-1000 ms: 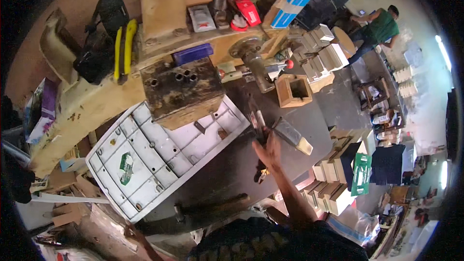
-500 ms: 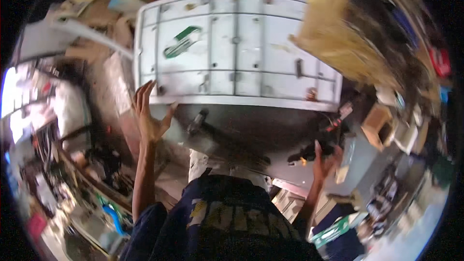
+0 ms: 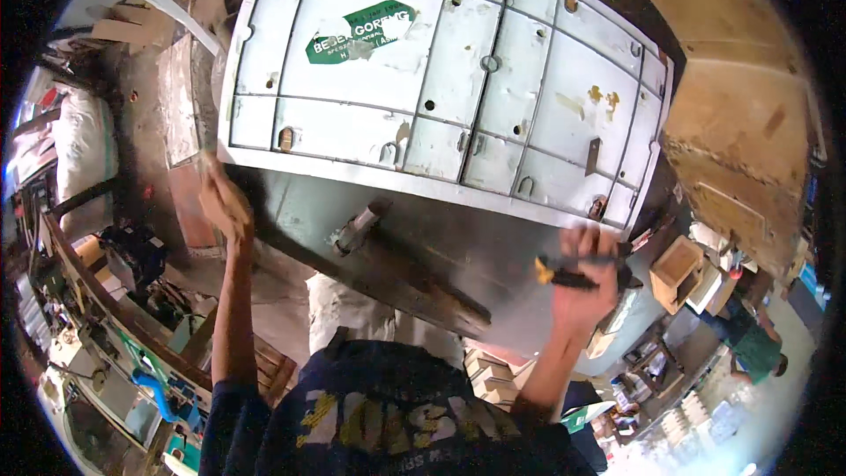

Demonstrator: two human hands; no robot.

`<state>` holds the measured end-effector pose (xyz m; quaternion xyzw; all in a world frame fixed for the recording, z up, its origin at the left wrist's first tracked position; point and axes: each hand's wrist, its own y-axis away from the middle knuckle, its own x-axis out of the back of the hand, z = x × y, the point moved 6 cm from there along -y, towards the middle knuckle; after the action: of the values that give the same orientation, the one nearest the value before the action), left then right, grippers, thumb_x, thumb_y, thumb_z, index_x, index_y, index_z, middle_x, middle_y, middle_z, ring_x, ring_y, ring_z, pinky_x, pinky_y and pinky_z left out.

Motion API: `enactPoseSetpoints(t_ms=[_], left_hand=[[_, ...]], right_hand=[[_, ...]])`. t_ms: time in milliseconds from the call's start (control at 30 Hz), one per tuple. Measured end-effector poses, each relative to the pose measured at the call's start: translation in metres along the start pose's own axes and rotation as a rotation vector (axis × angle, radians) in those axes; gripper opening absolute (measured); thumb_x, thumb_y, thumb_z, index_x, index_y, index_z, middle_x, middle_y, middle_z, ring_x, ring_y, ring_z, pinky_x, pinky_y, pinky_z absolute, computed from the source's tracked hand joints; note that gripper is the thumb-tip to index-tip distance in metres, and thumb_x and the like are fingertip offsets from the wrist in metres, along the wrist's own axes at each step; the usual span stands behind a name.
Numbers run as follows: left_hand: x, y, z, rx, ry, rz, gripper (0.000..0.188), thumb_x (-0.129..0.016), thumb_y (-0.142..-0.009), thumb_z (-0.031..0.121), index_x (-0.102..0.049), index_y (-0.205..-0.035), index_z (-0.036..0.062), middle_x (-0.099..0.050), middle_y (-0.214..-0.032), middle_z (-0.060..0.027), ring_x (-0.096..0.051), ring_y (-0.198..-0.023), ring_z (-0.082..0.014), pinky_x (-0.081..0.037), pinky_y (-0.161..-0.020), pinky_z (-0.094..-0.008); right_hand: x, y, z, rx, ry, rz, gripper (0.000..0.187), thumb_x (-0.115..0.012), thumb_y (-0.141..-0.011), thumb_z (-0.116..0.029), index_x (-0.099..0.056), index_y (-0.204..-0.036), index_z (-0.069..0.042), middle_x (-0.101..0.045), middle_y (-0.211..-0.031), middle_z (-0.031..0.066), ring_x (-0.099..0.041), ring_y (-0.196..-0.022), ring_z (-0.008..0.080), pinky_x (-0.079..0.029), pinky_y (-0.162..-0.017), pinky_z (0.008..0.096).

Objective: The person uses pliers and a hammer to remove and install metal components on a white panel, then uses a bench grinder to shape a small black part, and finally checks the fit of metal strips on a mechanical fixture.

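Note:
A large white panel (image 3: 352, 26) with a grid of dark metal rods and a torn green sticker (image 3: 366, 33) lies slanted across the dark work table (image 3: 423, 242). By its near left corner is my left hand (image 3: 227, 203), fingers stretched out and seen edge-on; whether they touch the panel is hard to tell. My right hand (image 3: 586, 286) grips a black hand tool (image 3: 564, 273) with a yellow-orange end, just below the near right edge of the panel. The tool's exact kind is not clear. Between my hands a grey cylindrical piece (image 3: 357, 229) rests on the table.
At the right stands a small open wooden box (image 3: 676, 271), below a large brown board (image 3: 749, 106). A person in green (image 3: 755, 348) is farther off at the right. To the left are a white sack (image 3: 85, 145) and a cluttered bench with a blue object (image 3: 155, 394).
My right hand has moved up and closed around the black tool that lay near it. The panel now sits tilted, its right side lower in view. My left hand has shifted left.

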<state>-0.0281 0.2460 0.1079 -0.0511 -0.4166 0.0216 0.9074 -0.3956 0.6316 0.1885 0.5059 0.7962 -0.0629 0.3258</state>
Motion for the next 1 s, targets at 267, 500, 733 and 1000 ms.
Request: enactPoseSetpoints(t_ms=[267,500,733,1000], left_hand=[[-0.004,-0.005,-0.005,0.149,0.265,-0.045,0.057,-0.041,-0.104,0.040,-0.048,-0.135,-0.0070,-0.057,-0.116,-0.0113,-0.050,-0.102,-0.0161,-0.039,-0.090,-0.0303],[-0.007,-0.007,0.000,0.117,0.412,-0.108,0.058,-0.040,-0.105,0.036,-0.039,-0.142,-0.0078,-0.052,-0.137,-0.0133,-0.052,-0.119,-0.0204,-0.038,-0.105,-0.0342],[-0.009,-0.005,0.013,0.153,0.429,-0.063,0.049,-0.038,-0.105,0.037,-0.060,-0.114,-0.0064,-0.062,-0.108,-0.0089,-0.053,-0.100,-0.0155,-0.039,-0.095,-0.0296],[-0.007,-0.006,-0.009,0.068,0.369,-0.002,0.056,-0.041,-0.103,0.035,-0.045,-0.138,-0.0086,-0.050,-0.139,-0.0194,-0.047,-0.128,-0.0239,-0.030,-0.111,-0.0345]], right_hand=[[-0.150,-0.139,0.052,-0.117,-0.208,-0.572,0.057,-0.054,-0.083,-0.024,-0.047,-0.139,-0.017,-0.033,-0.150,0.0257,-0.032,-0.138,0.0453,-0.031,-0.108,0.0647],[-0.173,-0.158,0.085,-0.230,-0.246,-0.618,0.050,-0.052,-0.086,-0.026,-0.051,-0.132,-0.007,-0.059,-0.119,0.0207,-0.059,-0.102,0.0400,-0.045,-0.088,0.0540],[-0.177,-0.169,0.075,-0.120,-0.094,-0.792,0.054,-0.050,-0.083,-0.027,-0.050,-0.131,-0.004,-0.056,-0.122,0.0251,-0.056,-0.097,0.0357,-0.043,-0.083,0.0488],[-0.180,-0.152,0.034,0.137,0.205,-0.787,0.052,-0.050,-0.087,-0.036,-0.047,-0.118,0.005,-0.055,-0.102,0.0203,-0.046,-0.082,0.0230,-0.033,-0.082,0.0387]])
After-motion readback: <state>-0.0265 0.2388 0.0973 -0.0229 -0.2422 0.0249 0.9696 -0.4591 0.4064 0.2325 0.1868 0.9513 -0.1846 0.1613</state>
